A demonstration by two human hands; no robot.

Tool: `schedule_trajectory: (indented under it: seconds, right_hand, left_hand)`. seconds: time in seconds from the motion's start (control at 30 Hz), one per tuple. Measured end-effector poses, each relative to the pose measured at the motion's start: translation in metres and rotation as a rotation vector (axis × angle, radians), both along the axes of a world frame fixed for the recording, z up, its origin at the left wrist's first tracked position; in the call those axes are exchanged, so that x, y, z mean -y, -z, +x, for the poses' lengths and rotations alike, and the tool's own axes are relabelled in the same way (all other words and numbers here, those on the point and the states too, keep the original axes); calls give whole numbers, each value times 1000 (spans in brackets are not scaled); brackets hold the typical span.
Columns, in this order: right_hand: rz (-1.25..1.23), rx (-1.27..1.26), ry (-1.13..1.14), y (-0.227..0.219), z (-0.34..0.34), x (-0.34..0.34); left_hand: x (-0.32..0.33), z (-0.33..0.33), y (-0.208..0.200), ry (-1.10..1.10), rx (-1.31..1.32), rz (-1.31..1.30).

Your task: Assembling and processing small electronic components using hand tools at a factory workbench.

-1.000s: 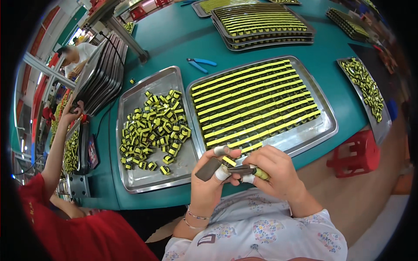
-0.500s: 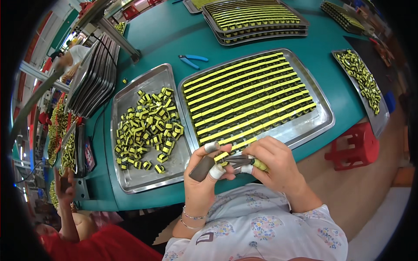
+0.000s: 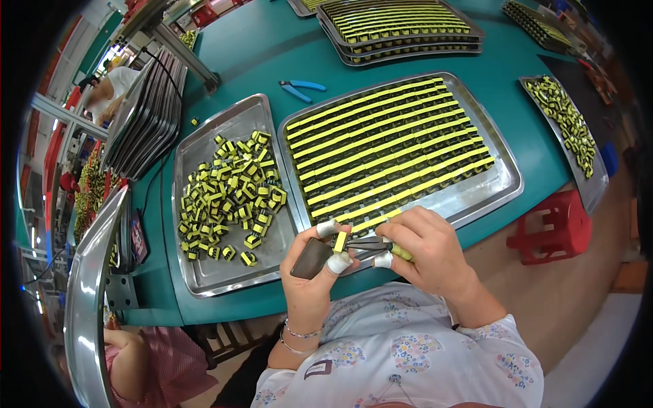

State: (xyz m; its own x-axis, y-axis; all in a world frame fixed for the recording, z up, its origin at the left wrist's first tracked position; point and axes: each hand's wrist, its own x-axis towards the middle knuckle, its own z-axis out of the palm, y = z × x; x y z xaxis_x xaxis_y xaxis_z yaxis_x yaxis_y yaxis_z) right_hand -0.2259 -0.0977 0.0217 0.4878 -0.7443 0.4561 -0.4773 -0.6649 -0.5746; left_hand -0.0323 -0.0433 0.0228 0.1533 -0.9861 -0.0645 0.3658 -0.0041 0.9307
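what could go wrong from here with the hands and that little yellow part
The dark tool in the right hand might slip and nick the left hand, since its tips sit so close to it. The small yellow-and-black part, pinched in the left hand, could pop loose and perhaps knock the rows in the metal tray just beyond.

We curl our bare left hand (image 3: 306,289) in a grip, palm turned inward, its thumb (image 3: 338,263) and index finger (image 3: 326,228) wrapped in white material, the wrist (image 3: 303,319) upright below. Our bare right hand (image 3: 434,257) grips just beside it, fingers bent, back upward, thumb likewise white-wrapped, its bare forearm (image 3: 480,304) slanting inward from the right.
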Motion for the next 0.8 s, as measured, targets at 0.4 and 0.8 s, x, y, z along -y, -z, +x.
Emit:
schedule_trajectory:
  seconds: [0.4,0.8]
  right_hand:
    - [-57,-51,11,7,-1,-4]
    - [62,64,38,2,-1,-4]
  left_hand:
    - [0,-3,16,-86,190,-154]
    - [-3,-5,8,-72,46,-97]
